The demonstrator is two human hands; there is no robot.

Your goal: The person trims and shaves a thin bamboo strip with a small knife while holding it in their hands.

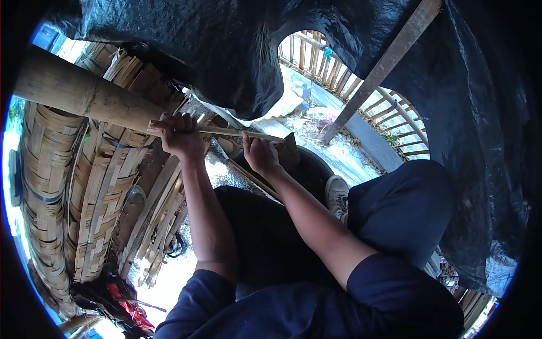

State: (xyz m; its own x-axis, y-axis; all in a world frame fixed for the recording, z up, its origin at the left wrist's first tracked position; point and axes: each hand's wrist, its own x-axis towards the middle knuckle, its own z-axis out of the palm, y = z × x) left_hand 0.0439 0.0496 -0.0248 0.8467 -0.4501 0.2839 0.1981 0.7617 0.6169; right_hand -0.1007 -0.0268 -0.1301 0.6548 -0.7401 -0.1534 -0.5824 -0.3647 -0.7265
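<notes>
A narrow strip of bamboo runs sideways in front of me. My left hand is wrapped round its left end, beside a thick bamboo pole. Further right, my right hand is closed near the strip's other end, with the thumb up against the strip. A dark, flat blade-like piece shows just beyond my right fingers; its handle is hidden by the hand. Below it is a dark round container.
The thick bamboo pole slants in from the left above woven bamboo panels. Split bamboo pieces lie beside them. Black plastic sheeting hangs overhead, crossed by a wooden post. A shoe is near my bent knee.
</notes>
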